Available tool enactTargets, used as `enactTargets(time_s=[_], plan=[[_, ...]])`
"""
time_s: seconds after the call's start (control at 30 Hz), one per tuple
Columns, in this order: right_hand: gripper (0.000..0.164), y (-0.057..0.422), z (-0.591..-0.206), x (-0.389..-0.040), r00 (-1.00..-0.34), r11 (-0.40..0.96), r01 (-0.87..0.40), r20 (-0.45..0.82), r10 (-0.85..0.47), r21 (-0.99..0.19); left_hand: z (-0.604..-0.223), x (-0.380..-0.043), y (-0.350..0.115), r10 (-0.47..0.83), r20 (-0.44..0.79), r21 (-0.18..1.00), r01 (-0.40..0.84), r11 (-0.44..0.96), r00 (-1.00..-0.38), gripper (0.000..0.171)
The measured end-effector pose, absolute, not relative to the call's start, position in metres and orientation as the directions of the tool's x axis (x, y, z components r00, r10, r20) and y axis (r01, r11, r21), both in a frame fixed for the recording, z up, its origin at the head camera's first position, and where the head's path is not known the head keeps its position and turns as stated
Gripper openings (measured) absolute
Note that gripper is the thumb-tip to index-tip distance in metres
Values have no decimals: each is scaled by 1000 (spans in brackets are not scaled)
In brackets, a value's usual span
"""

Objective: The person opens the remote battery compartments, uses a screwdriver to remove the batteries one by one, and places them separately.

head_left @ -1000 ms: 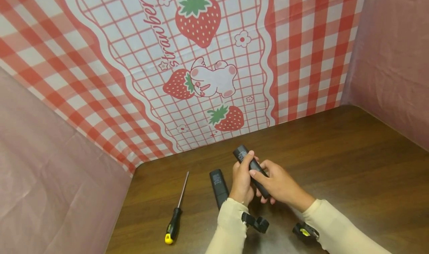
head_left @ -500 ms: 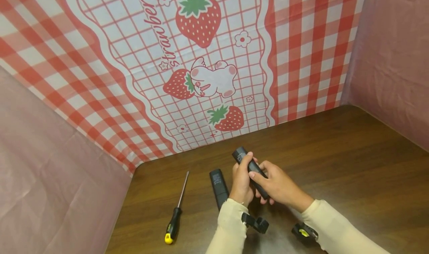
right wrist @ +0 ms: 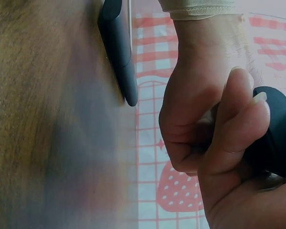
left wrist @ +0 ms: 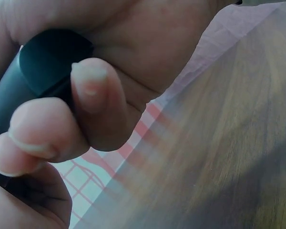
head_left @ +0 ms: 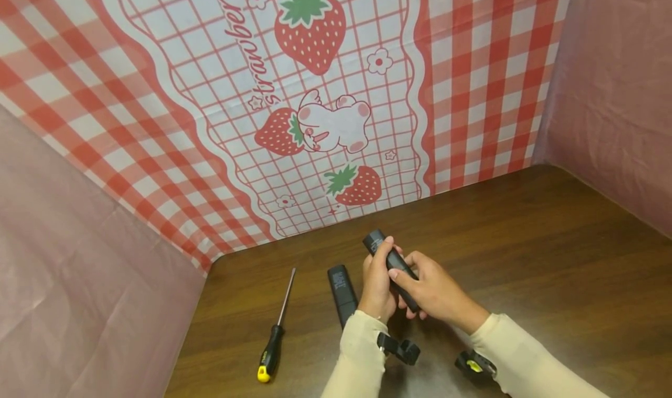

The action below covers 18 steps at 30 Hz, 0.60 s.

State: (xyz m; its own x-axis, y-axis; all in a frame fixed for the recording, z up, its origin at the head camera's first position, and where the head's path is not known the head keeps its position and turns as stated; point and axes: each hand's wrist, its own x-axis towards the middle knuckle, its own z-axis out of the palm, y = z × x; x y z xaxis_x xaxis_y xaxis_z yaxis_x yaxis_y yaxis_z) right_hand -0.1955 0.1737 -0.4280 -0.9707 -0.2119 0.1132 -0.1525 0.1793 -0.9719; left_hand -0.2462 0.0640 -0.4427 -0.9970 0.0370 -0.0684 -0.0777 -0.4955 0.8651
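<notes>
In the head view, a slim black remote control (head_left: 373,240) with a printed label near its far end is held tilted above the table. My left hand (head_left: 375,281) wraps it from the left, thumb lying along its upper face. From the right, my right hand (head_left: 441,287) grips its nearer half, with the thumb pressed on top. The left wrist view shows curled fingers around the rounded end of the remote control (left wrist: 52,59). A second black remote control (head_left: 342,293) lies on the table beside my left wrist, its near end hidden by the sleeve.
A flat-tipped screwdriver (head_left: 270,348) with a black and yellow handle lies on the wooden table (head_left: 525,258) at left. A red-and-white strawberry cloth (head_left: 336,48) hangs behind the table. Pink cloth (head_left: 614,94) closes off both sides.
Both hands and the held remote control have shifted very slightly left. The grip stays the same, and the screwdriver and second remote control lie where they were.
</notes>
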Motion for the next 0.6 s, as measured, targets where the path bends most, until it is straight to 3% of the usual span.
enactTargets(time_s=[0.6], plan=[[37,174,-427,-195,-960,191,-196,149,-236,-962,-441,-244,62,31,-49,851,-58,-521,-998,25]])
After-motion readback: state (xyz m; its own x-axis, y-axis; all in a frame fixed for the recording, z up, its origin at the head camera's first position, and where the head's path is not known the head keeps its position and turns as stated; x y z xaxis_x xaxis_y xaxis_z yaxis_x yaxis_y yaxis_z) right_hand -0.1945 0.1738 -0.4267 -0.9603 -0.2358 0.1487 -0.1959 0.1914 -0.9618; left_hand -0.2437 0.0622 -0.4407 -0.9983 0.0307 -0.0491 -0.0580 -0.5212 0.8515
